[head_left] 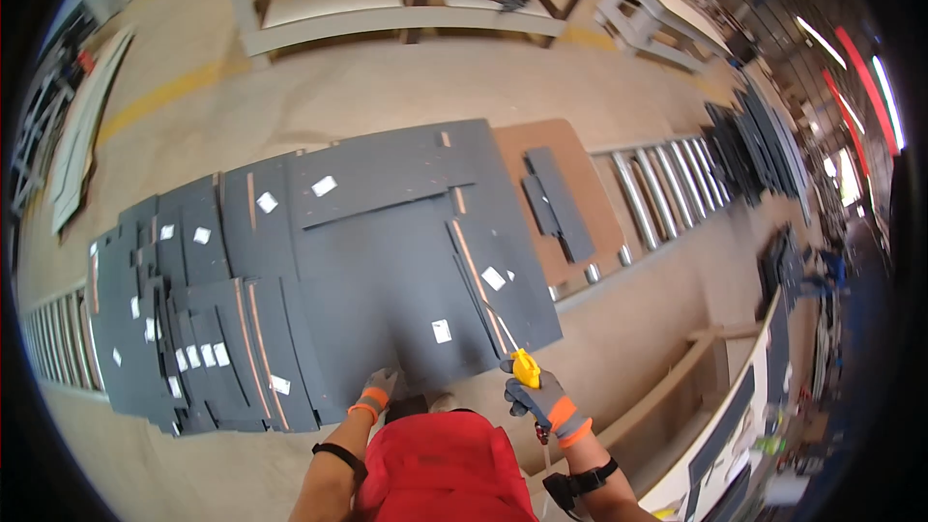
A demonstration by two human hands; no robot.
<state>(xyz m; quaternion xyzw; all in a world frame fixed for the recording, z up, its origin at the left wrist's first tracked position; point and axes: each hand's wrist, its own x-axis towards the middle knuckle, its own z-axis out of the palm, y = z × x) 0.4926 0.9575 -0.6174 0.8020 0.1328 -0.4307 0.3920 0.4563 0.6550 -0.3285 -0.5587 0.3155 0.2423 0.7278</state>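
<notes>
My right hand [543, 394], in a grey glove with an orange cuff, is closed round a yellow air blow gun [525, 367]. Its thin bent nozzle points up and left over the near right corner of the dark grey panels [358, 280]. A hose [547, 454] hangs below that hand. My left hand [380, 386], gloved the same way, is at the near edge of the panels with its fingers stretched forward, apparently resting there. Small white labels [442, 331] and narrow brown strips [476, 271] lie on or show between the panels.
Under the panels runs a roller conveyor [667, 188], showing at both ends. A brown board [604, 203] with narrow dark pieces [561, 203] lies beyond their right end. More dark panels [764, 150] stand far right. A workbench [329, 34] is across the floor; a wooden frame [677, 387] stands right.
</notes>
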